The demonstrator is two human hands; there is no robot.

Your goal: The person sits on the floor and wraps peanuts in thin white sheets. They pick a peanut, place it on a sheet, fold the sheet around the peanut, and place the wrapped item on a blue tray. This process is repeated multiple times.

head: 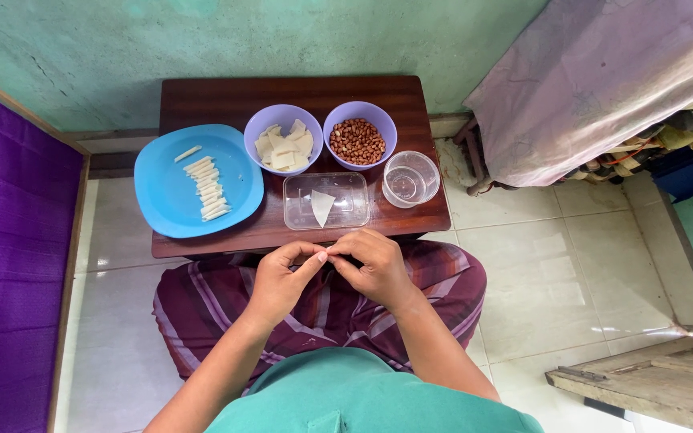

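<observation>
Together, our left hand (282, 277) and right hand (374, 261) pinch a small pale piece (323, 256) between curled fingertips, just near of the bench (226, 100), close to the clear tray (326, 200).

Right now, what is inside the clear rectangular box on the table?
The clear rectangular box holds one pale triangular wrapper piece, lying flat. Nothing else shows inside it. The hands are below the box, outside it, and whatever they pinch is covered by the fingers.
</observation>
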